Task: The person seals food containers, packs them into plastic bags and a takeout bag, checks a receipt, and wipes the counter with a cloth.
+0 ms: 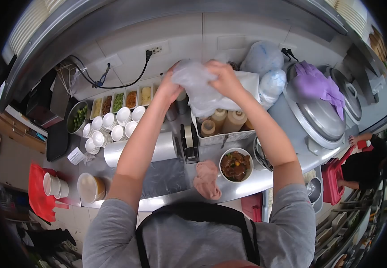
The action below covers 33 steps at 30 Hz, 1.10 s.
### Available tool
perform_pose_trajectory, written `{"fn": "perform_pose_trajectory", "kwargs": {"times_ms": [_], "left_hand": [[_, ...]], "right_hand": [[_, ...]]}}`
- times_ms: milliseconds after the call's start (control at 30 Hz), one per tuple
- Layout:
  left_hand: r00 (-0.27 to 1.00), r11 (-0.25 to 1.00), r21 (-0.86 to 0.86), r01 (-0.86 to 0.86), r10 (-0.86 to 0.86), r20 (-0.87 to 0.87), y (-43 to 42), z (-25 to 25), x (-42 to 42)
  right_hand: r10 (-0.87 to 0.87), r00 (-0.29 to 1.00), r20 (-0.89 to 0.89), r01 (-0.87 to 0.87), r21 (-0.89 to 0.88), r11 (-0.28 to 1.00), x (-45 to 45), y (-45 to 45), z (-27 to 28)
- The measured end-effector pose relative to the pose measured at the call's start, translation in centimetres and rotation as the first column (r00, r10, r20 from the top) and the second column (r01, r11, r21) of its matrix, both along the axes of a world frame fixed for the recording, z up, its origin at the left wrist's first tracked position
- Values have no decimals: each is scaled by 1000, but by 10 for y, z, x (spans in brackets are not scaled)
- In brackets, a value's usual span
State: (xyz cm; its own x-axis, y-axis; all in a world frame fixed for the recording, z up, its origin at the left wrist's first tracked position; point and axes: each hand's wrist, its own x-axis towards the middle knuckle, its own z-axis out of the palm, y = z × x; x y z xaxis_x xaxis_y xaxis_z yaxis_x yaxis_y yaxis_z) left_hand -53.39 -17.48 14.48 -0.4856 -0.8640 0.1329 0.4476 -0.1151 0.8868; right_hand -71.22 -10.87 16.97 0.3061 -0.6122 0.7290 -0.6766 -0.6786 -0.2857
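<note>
Up near the back wall, both my hands hold a translucent plastic bag [192, 82], partly blurred. My left hand [169, 85] is closed on its left side, and my right hand [224, 77] grips its upper right. Below the bag, a white basket [227, 140] holds several squeeze bottles [234, 120]. A white sheet or bag [248, 84] lies behind my right hand. Closer to me stands a round white bowl [236, 165] of brown meat stew, uncovered. A crumpled pink cloth or glove [207, 179] is left of the bowl.
Left of centre are a tape dispenser [189, 143], a plastic film roll [142, 149], stacked white cups [108, 121] and topping containers [131, 99]. Purple gloves [316, 85] rest on a large lidded pot [321, 116] at right. Another person [365, 165] is at far right.
</note>
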Motion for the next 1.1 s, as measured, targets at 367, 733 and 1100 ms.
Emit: {"fn": "perform_pose_trajectory", "kwargs": {"times_ms": [367, 733, 1100], "left_hand": [[909, 975, -211, -64, 144, 390, 20, 14, 55], [865, 983, -174, -64, 141, 481, 13, -2, 88], [865, 986, -163, 27, 58, 498, 37, -5, 69]], "right_hand": [[-487, 622, -613, 777, 410, 477, -155, -135, -78], [-323, 852, -412, 517, 763, 389, -142, -116, -9], [-883, 179, -434, 980, -1, 199, -201, -29, 52]]}}
